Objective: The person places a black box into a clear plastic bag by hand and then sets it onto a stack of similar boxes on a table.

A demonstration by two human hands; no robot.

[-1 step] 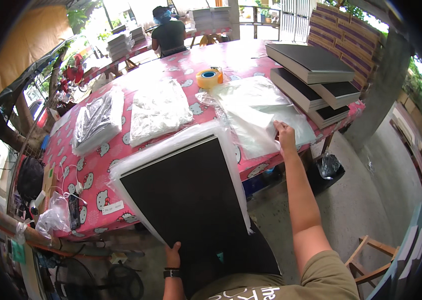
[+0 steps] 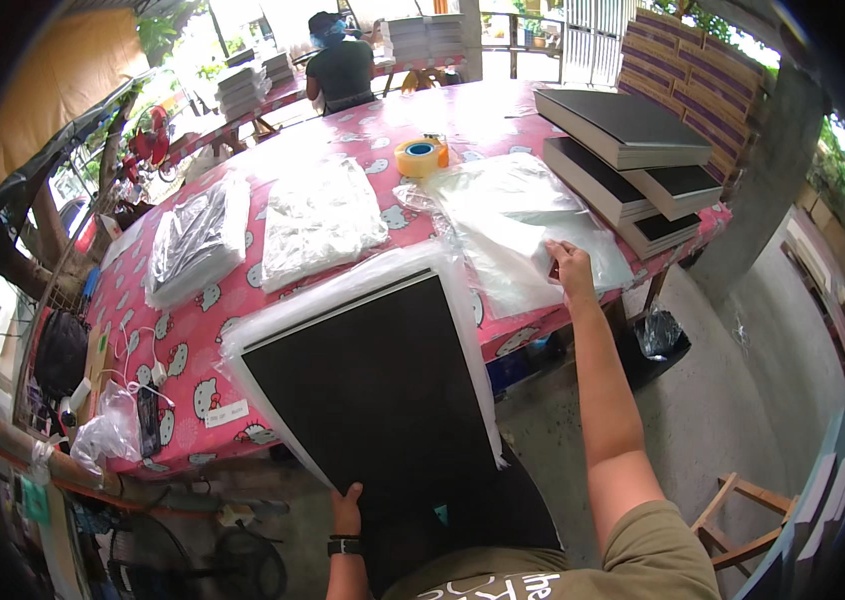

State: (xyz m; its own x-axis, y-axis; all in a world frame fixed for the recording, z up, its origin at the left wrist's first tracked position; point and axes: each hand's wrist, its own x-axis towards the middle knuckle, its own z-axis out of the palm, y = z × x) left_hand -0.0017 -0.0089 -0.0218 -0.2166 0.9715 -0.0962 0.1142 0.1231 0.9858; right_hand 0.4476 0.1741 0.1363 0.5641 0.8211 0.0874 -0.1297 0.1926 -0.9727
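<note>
Left hand (image 2: 348, 512): fingers grip the near edge of the black-faced slab (image 2: 368, 365), its far end over the tabletop (image 2: 193, 335), plastic at its borders, top face uncovered. Right hand (image 2: 570, 272): fingers pinch the clear plastic sheets (image 2: 503, 210). Left bundle (image 2: 198, 240): covered in plastic. Right black-covered stack (image 2: 628, 125): bare.

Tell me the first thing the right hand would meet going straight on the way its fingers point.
Most likely the clear plastic bags on the table: the fingertips of the right hand are already at them, pointing forward and slightly left. Whether they touch is hard to judge.
</note>
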